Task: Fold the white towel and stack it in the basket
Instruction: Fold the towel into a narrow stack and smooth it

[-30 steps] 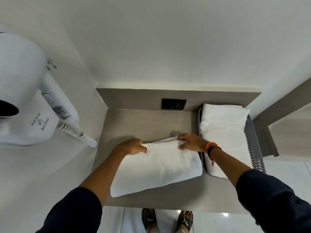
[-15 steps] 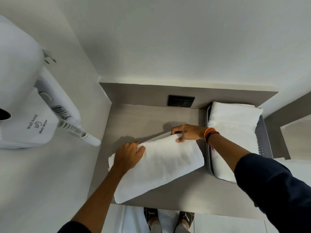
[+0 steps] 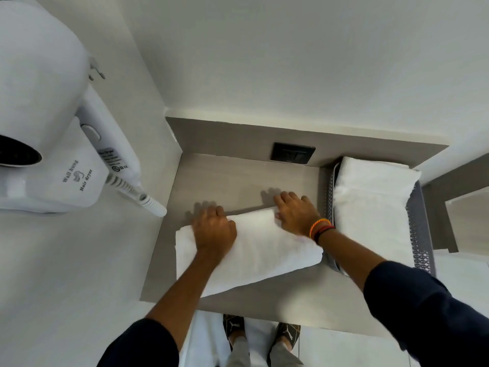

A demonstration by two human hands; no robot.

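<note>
A folded white towel [image 3: 260,250] lies slanted on the grey-brown counter [image 3: 238,181]. My left hand [image 3: 214,229] rests palm down on its left part, fingers over the far edge. My right hand [image 3: 296,213] presses flat on the towel's far right corner, fingers spread. To the right stands a grey perforated basket [image 3: 420,234] with a folded white towel [image 3: 370,207] inside it. Neither hand touches the basket.
A white wall-hung hair dryer [image 3: 53,128] with a coiled cord juts out at the left. A black socket [image 3: 293,152] sits on the counter's back panel. The counter's near edge is just above my feet in sandals [image 3: 260,332].
Both hands went from pinching the towel's far edge to lying flat on it. The fold has been pressed down and the towel looks flatter.
</note>
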